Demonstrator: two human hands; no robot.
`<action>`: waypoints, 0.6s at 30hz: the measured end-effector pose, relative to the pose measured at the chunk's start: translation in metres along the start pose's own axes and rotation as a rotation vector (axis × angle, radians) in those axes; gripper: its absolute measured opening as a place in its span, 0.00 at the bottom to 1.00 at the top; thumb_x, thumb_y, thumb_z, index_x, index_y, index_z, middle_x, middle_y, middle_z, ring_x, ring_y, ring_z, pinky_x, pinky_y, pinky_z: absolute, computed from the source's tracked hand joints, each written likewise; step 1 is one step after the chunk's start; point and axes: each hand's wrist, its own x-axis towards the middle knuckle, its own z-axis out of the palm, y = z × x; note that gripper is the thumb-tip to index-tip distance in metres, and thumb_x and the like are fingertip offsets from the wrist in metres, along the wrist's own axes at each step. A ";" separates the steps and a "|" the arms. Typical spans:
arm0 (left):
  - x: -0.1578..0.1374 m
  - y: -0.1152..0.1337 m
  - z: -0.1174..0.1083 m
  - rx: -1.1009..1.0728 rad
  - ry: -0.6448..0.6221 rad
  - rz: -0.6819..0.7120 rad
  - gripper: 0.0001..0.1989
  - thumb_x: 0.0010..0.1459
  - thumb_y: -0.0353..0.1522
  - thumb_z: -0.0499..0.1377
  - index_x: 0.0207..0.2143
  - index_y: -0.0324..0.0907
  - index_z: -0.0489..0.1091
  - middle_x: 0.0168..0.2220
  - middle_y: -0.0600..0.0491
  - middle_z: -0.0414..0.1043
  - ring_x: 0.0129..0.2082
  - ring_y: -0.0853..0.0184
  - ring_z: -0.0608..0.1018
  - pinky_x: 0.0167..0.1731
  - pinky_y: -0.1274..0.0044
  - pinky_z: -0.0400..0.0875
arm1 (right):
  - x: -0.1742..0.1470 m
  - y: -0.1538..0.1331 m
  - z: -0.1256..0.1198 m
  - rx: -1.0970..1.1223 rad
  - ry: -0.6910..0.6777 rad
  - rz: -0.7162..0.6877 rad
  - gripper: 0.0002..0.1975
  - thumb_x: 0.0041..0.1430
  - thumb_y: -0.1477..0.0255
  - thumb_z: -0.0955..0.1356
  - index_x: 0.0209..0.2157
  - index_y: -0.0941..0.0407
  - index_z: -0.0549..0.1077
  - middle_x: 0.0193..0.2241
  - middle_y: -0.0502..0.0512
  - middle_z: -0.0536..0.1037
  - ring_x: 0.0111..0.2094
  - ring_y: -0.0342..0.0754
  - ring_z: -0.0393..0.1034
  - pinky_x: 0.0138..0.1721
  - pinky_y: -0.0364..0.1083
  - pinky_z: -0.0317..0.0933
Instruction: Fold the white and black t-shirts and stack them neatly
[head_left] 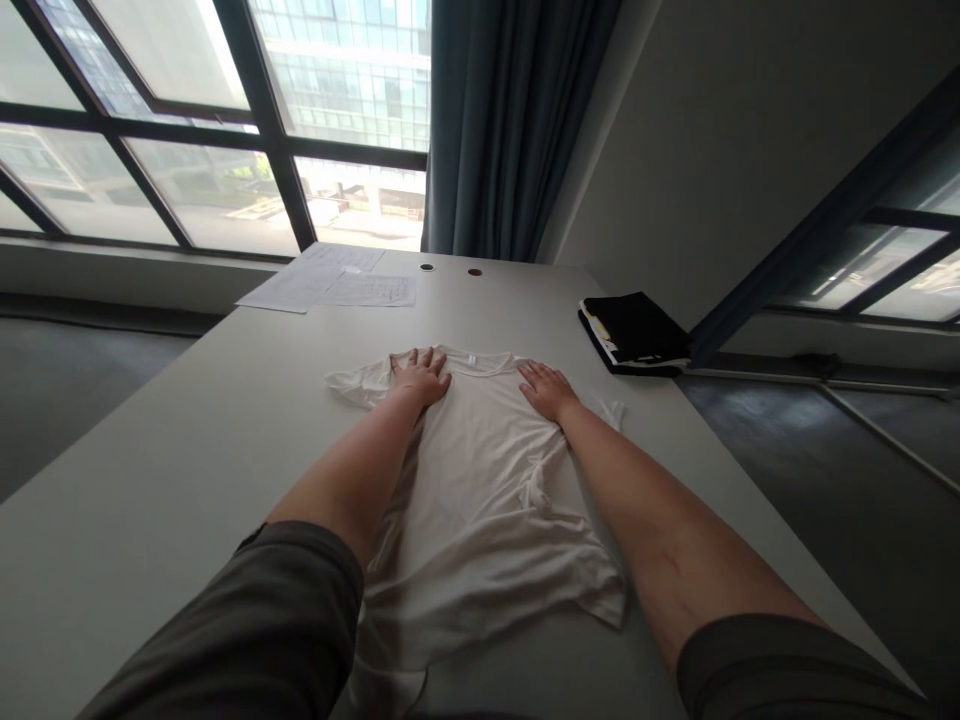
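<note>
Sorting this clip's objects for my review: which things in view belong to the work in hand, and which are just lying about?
Part of the work:
White shirt, spread out, wrinkled
Left hand and right hand, resting on its shoulder areas
White table beneath it

Just lying about:
Papers, far left
Black folder-like item, right edge

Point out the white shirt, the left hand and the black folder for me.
White shirt [480,470]: head view, on its wrinkled body below the neckline.
Left hand [422,378]: head view, on the back of the hand.
Black folder [636,325]: head view, on its top cover.
</note>
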 end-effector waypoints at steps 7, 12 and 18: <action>-0.022 0.004 -0.002 -0.022 0.193 -0.113 0.34 0.70 0.45 0.43 0.75 0.49 0.51 0.78 0.49 0.42 0.77 0.50 0.45 0.71 0.46 0.40 | 0.011 0.006 0.001 0.009 0.008 -0.021 0.30 0.74 0.59 0.57 0.73 0.49 0.58 0.75 0.54 0.52 0.73 0.57 0.48 0.72 0.62 0.44; -0.090 -0.070 -0.004 -0.008 0.372 -0.307 0.31 0.69 0.42 0.46 0.71 0.45 0.59 0.74 0.46 0.54 0.74 0.52 0.56 0.71 0.53 0.52 | 0.011 0.008 0.002 0.032 0.046 -0.040 0.29 0.74 0.59 0.58 0.72 0.51 0.61 0.74 0.55 0.55 0.73 0.55 0.50 0.72 0.58 0.45; -0.152 -0.153 -0.009 0.046 0.325 -0.202 0.24 0.67 0.44 0.50 0.60 0.50 0.73 0.67 0.51 0.68 0.65 0.55 0.71 0.66 0.64 0.65 | 0.010 0.009 0.002 0.047 0.089 -0.040 0.28 0.73 0.61 0.60 0.71 0.52 0.64 0.72 0.55 0.59 0.71 0.55 0.55 0.71 0.55 0.47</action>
